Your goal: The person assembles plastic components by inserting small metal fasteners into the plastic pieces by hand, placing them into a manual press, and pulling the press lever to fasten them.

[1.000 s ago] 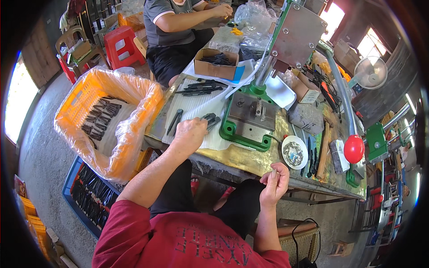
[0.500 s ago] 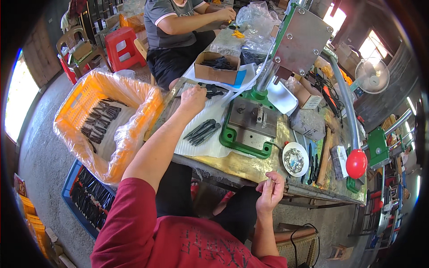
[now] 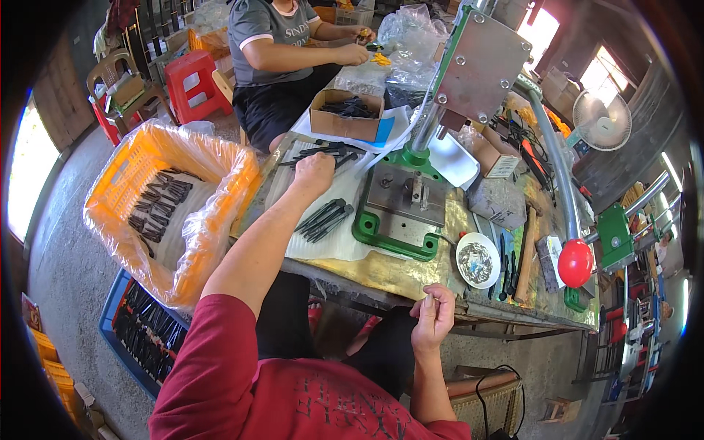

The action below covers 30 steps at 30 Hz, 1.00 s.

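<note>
Far black pieces: a loose group of slim black pieces (image 3: 323, 149), on a white sheet (image 3: 330, 251) toward the left edge of the table (image 3: 389, 277); they lie at and just beyond the left fingers, most with long axes roughly across the table, one slanting away to the right.
Left hand: the nearer hand (image 3: 314, 173), palm down over this group; its back hides the fingertips, so whether they grip a piece cannot be told.
Near black pieces: a bundle (image 3: 325, 220) between the left hand and the table's near edge, long axes slanting away to the right.
Right hand: well apart, short of the near edge (image 3: 433, 320); thumb and forefinger close together, anything between them indiscernible.
Press: green base (image 3: 396, 246) right of the bundle.
Bowl: white, holding small parts (image 3: 475, 238), near the near edge.
Lined crate: orange (image 3: 121, 176), beyond the table's left edge.
Writing: dark lettering on the red shirt (image 3: 315, 400), pale lettering on a co-worker's grey shirt (image 3: 271, 37), marks on a wrapped block (image 3: 497, 203).
</note>
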### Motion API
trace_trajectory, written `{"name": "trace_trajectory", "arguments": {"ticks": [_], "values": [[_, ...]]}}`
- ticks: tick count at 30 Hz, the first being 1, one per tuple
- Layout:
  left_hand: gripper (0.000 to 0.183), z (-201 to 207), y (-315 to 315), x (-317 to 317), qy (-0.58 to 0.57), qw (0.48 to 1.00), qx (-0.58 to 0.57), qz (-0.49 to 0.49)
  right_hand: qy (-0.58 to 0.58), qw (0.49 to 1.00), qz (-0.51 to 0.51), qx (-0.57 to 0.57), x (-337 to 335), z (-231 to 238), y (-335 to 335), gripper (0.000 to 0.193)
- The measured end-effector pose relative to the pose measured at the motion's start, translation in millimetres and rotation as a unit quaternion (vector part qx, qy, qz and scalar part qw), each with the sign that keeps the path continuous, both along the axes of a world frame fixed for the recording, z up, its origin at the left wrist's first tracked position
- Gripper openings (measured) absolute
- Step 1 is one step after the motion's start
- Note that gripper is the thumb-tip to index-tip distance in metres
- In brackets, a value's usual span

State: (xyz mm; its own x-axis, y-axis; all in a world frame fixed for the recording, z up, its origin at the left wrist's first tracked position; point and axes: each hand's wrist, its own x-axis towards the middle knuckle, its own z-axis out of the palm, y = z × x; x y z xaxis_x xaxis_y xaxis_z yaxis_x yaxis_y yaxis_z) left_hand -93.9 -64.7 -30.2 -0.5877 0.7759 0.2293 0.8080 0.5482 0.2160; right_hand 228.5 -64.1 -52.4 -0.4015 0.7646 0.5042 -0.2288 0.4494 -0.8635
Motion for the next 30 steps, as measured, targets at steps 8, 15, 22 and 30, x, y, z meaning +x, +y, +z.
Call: {"name": "trace_trajectory", "arguments": {"ticks": [8, 15, 22, 30], "values": [[0.018, 14, -17, 6, -0.007, 1.0, 0.004, 0.02, -0.013, 1.0, -0.004, -0.006, 5, -1, -1, 0.01], [0.017, 42, -76, 44, -0.134, 0.969, 0.184, -0.094, -0.009, 0.998, 0.043, -0.048, -6, 3, -6, 0.011], [0.012, 48, -118, 134, -0.298, 0.92, 0.183, -0.18, 0.089, 0.945, 0.139, -0.284, -29, 34, -10, 0.019], [0.017, 28, -117, 177, -0.402, 0.878, 0.142, -0.217, 0.037, 0.964, 0.113, -0.238, -24, 23, -11, 0.008]]}}
